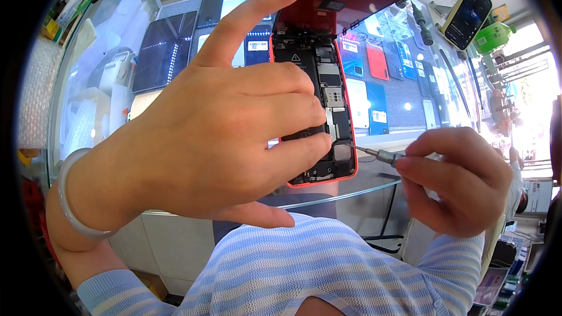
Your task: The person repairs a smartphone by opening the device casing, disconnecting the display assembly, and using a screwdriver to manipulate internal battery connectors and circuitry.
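Observation:
A smartphone (333,96) with a red frame lies opened on the glass counter, its black battery (290,54) and metal shields exposed. Its screen panel (345,0) is tilted up from the top end, dark red on the inner side. My left hand (234,117) spreads over the phone's left half. Its index fingertip reaches the raised panel's edge; the other fingertips rest over the battery area, hiding part of it. In my right hand (456,175) a small precision screwdriver (386,155) is pinched, its thin tip pointing at the phone's lower inside.
Under the glass counter (404,96) lie several phones, among them a red phone (377,61) and a black tablet (164,51). A phone propped upright (467,16), a green bottle (496,37) and a dark screwdriver (421,25) are at the far right. Bubble wrap (40,90) hangs left.

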`<state>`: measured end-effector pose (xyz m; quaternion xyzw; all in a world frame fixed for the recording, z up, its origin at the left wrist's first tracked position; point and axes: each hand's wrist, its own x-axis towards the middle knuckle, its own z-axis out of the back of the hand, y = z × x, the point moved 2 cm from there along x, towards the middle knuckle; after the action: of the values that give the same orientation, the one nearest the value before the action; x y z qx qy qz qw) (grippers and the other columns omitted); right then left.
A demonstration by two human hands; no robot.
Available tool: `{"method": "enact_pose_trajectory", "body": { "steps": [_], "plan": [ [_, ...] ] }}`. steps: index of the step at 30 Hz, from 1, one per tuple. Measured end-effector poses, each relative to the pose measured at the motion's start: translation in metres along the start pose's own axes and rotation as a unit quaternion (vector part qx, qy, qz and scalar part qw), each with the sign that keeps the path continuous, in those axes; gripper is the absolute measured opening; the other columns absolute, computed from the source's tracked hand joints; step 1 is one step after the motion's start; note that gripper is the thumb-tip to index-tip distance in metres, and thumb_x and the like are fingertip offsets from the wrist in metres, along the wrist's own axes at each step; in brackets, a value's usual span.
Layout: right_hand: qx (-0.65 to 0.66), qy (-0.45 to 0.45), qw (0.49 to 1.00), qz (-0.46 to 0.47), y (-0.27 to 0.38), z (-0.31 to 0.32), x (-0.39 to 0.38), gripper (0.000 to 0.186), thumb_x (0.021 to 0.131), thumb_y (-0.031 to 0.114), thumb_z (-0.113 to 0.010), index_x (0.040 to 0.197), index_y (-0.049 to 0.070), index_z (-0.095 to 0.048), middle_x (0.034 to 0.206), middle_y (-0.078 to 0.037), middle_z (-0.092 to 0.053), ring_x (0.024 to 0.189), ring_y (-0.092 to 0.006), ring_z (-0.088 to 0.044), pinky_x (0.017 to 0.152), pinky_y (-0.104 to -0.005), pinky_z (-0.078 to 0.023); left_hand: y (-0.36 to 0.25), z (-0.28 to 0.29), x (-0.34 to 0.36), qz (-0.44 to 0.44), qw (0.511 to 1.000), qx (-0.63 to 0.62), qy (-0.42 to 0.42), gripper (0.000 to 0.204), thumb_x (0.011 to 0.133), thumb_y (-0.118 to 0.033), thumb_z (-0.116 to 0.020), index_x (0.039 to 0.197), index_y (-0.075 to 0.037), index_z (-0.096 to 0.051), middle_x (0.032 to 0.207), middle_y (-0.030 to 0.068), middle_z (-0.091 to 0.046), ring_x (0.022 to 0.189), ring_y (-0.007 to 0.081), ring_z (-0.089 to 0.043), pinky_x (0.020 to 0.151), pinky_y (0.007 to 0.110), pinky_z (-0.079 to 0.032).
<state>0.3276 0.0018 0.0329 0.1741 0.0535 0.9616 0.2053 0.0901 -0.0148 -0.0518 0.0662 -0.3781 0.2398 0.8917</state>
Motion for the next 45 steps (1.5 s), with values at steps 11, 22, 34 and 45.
{"method": "enact_pose_trajectory", "body": {
  "steps": [11, 22, 34, 45],
  "plan": [
    [0.007, -0.019, 1.000, 0.012, -0.009, -0.013, 0.002, 0.024, 0.059, -0.004, -0.074, 0.081, 0.006, -0.071, 0.084, -0.009, -0.065, 0.061, -0.0146, -0.060, 0.047, -0.0243, -0.043, -0.020, 0.026, 0.027, 0.045, 0.989, 0.058, 0.128, 0.054, 0.063, -0.057, -0.072, 0.087, -0.009, -0.068, 0.089, 0.0033, -0.065, 0.084, 0.0214, -0.064, 0.107, 0.072, -0.016],
    [0.032, -0.021, 0.999, 0.011, -0.015, -0.012, 0.004, 0.026, 0.058, -0.005, -0.074, 0.081, 0.007, -0.072, 0.083, -0.009, -0.065, 0.063, -0.0151, -0.062, 0.046, -0.0245, -0.044, -0.016, 0.026, 0.025, 0.055, 0.991, 0.033, 0.118, 0.054, 0.069, -0.059, -0.069, 0.088, -0.008, -0.069, 0.090, 0.0027, -0.065, 0.082, 0.0215, -0.065, 0.107, 0.072, -0.013],
    [0.059, -0.026, 0.998, 0.015, -0.019, -0.017, 0.003, 0.028, 0.058, -0.006, -0.076, 0.082, 0.008, -0.072, 0.083, -0.008, -0.066, 0.058, -0.0114, -0.059, 0.042, -0.0214, -0.040, -0.011, 0.011, 0.011, 0.034, 0.994, 0.063, 0.084, 0.051, 0.079, -0.062, -0.057, 0.087, -0.013, -0.070, 0.090, -0.0001, -0.065, 0.088, 0.0197, -0.064, 0.105, 0.074, -0.014],
    [0.053, -0.006, 0.998, 0.018, -0.020, -0.016, 0.001, 0.025, 0.061, -0.004, -0.076, 0.083, 0.007, -0.070, 0.086, -0.009, -0.066, 0.057, -0.0118, -0.058, 0.044, -0.0232, -0.042, -0.007, 0.002, 0.004, 0.002, 0.998, 0.060, 0.023, 0.046, 0.076, -0.057, -0.063, 0.086, -0.012, -0.069, 0.091, -0.0002, -0.064, 0.089, 0.0192, -0.064, 0.106, 0.073, -0.015]
  ]
}}
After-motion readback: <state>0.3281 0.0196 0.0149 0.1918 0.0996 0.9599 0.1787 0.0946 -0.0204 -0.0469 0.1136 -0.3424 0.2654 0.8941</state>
